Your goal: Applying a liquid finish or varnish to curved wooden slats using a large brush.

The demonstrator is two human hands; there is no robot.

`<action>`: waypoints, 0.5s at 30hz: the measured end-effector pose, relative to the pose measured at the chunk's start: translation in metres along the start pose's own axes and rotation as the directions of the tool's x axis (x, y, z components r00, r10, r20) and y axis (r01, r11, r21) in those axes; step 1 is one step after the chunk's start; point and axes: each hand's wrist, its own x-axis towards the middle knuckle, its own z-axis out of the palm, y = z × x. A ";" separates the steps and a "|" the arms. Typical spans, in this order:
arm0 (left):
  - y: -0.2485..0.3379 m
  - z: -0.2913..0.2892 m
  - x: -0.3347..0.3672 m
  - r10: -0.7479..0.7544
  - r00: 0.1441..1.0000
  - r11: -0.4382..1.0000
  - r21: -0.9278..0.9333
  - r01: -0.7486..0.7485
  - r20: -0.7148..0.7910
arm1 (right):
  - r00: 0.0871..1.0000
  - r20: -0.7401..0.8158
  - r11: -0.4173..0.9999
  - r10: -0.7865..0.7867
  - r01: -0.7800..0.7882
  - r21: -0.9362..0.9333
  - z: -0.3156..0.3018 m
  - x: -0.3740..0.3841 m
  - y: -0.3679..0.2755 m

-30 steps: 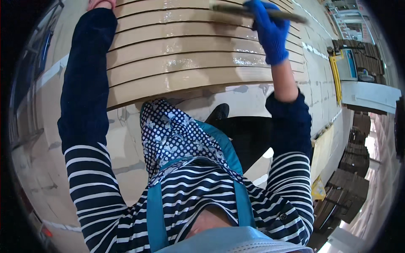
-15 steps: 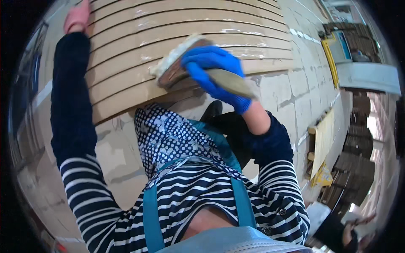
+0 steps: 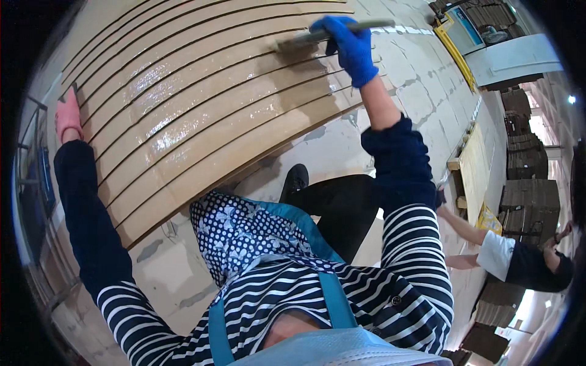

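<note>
- Workshop floor (image 3: pixel 427 116), pale and patched, is seen in the head view, with brown cardboard stacks (image 3: pixel 530 210) and a wooden board (image 3: pixel 476 171) at the right.
- Cardboard sheets (image 3: pixel 165 110) are fanned in overlapping strips in front of the person; what bears them cannot be told.
- Each sheet is judged light and fairly stiff, but easily bent or creased; where a gloss is shown, it is probably wet and slippery, so the duller outer edges would be best held.
- One brush (image 3: pixel 305 39), blurred, is held over the right part of the sheets; contact cannot be told. It is judged light, with a stiff body, and best held by its middle.
- By the blue-gloved right hand (image 3: pixel 353 52), a grip is closed around the brush.
- The pink-gloved left hand (image 3: pixel 68 116) is placed at the sheets' left edge; whether its grip is clenched or loose cannot be told.
- Counted: two gloved hands, one brush, one co-worker (image 3: pixel 531 265), and at least ten sheets, the topmost being cut off; the stacks cannot be counted surely.
</note>
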 end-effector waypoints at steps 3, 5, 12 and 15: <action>-0.009 -0.013 0.003 -0.011 1.000 1.000 -0.023 0.011 -0.006 | 1.000 -0.005 0.996 0.017 -0.017 0.083 -0.014 -0.049 0.011; -0.007 -0.012 -0.001 -0.013 1.000 0.999 -0.048 0.013 0.004 | 0.981 -0.096 0.981 0.168 -0.157 0.110 -0.035 -0.094 0.000; -0.007 -0.008 -0.002 -0.009 1.000 0.998 -0.069 0.007 -0.029 | 0.990 -0.017 0.985 0.142 -0.139 0.104 -0.029 -0.051 -0.046; 0.001 -0.004 -0.002 0.000 1.000 0.992 -0.127 0.002 0.014 | 0.896 0.393 0.829 -0.209 0.375 -0.415 -0.075 -0.021 -0.002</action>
